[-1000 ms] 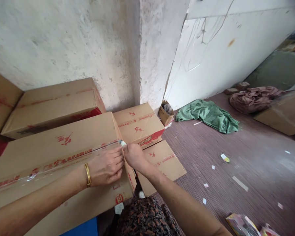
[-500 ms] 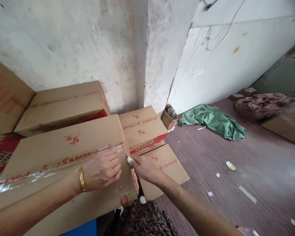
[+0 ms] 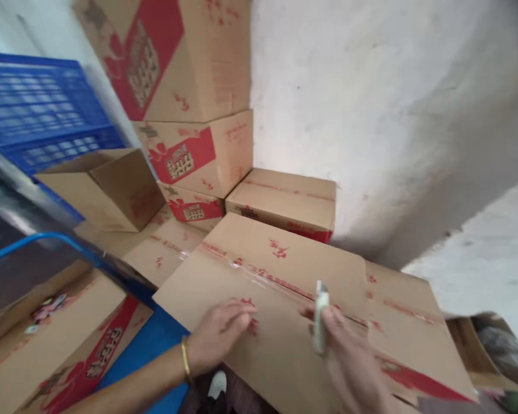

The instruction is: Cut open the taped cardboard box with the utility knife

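In the head view, a large taped cardboard box (image 3: 209, 282) with red printing lies in front of me, its lid seamed with red-printed tape (image 3: 280, 283). My right hand (image 3: 349, 356) is wrapped around a whitish utility knife (image 3: 321, 322), held upright over the right part of the lid. At the knife's top a short pale and grey tip shows; motion blur hides its detail. Over the near left side of the box is my left hand (image 3: 222, 333), fingers stretched out and loosely bent, holding nothing. Whether it touches the cardboard I cannot tell. A gold bangle (image 3: 185, 359) circles that wrist.
Stacked cartons (image 3: 224, 155) rise against the wall at the back left. An opened carton (image 3: 125, 187) stands near blue crates (image 3: 30, 103). Nearer, another open box (image 3: 90, 310) sits by a blue rail (image 3: 47, 236). More cartons (image 3: 406, 293) are on the right.
My view has swung left, bringing the stacked cartons and blue crates into sight. My right hand has left the box's end edge and holds the knife upright; my left hand has loosened from a curled shape.
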Demonstrator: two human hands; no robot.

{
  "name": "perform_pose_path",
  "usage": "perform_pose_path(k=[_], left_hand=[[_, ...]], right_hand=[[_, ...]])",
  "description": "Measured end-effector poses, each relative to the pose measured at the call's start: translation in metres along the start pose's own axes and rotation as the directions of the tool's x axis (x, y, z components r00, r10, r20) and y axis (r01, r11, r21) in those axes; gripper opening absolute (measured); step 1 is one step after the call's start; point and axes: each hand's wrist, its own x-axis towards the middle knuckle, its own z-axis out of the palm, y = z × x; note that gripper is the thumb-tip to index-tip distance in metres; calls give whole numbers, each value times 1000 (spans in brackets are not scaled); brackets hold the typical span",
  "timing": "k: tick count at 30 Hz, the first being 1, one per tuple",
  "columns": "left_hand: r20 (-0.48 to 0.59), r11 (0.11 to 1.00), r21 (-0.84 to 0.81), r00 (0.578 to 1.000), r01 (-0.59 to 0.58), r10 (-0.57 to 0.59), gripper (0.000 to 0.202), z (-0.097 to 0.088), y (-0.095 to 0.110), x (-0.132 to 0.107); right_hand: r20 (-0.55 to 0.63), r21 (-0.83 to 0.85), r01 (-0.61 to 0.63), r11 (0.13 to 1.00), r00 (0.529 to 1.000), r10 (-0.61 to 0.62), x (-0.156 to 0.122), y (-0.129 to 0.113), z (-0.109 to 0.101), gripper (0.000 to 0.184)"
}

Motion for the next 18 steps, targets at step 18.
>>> perform_pose_path(k=[18], left_hand=[[-156, 789, -294, 787, 540, -597, 56, -146, -152, 18]], right_hand=[[759, -649, 761, 5, 649, -55, 158, -1, 253, 48]])
